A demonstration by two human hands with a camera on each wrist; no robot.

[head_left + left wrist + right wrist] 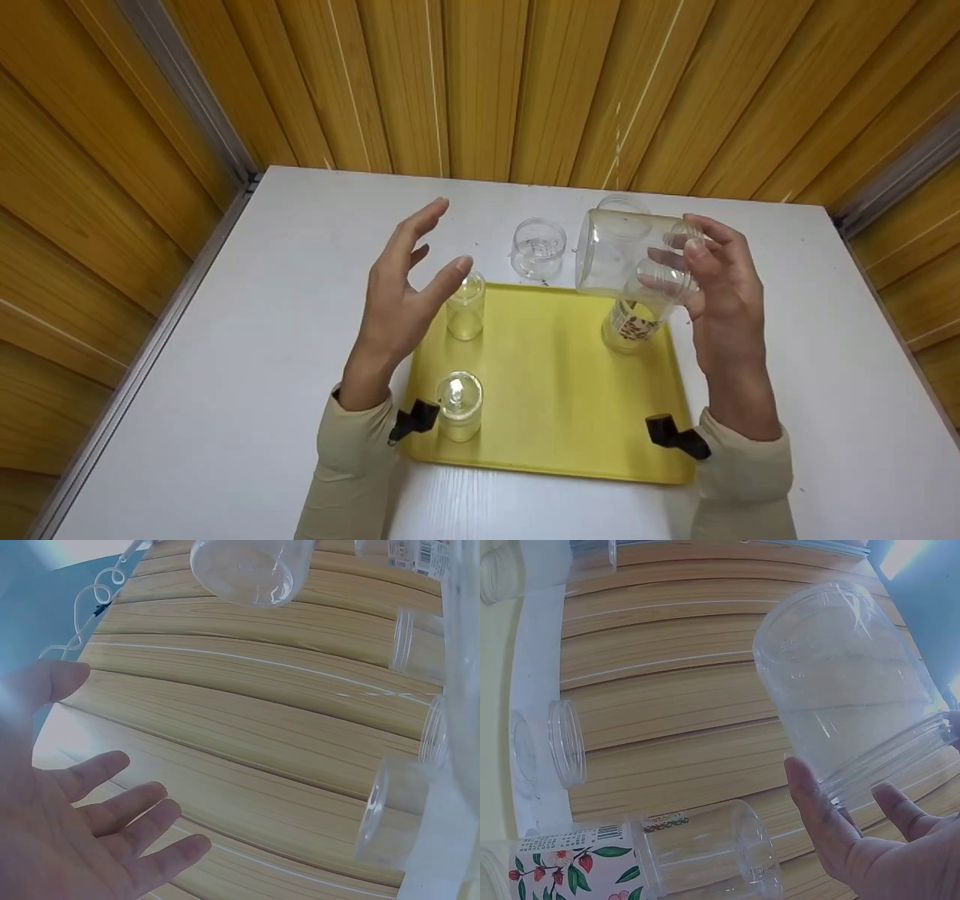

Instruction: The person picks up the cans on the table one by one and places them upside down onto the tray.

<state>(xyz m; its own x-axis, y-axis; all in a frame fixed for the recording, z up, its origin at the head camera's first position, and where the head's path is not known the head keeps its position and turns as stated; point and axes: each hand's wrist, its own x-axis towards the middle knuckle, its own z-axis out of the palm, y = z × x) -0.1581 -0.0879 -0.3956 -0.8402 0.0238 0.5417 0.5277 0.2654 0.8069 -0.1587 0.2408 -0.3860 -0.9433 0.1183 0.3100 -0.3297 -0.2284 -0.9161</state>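
Observation:
My right hand [727, 307] grips a large clear plastic jar [611, 251] round its threaded neck, thumb on one side and fingers on the other. The jar lies sideways in the air above the tray's back right, its base pointing left. Below it stands a clear bottle [634, 326] with a printed label, whose red flowers and green leaves show in the right wrist view. My left hand [401, 289] is raised over the tray's left side, fingers and thumb spread, holding nothing. A clear jar [465, 319] stands just below its thumb.
The yellow tray [540, 390] lies on a white table [225, 337]. Another clear container [460, 409] stands at its front left. Behind the tray are a short clear jar [538, 255] and another clear container [622, 202] partly behind the held jar. Wood-look panels [480, 90] rise behind.

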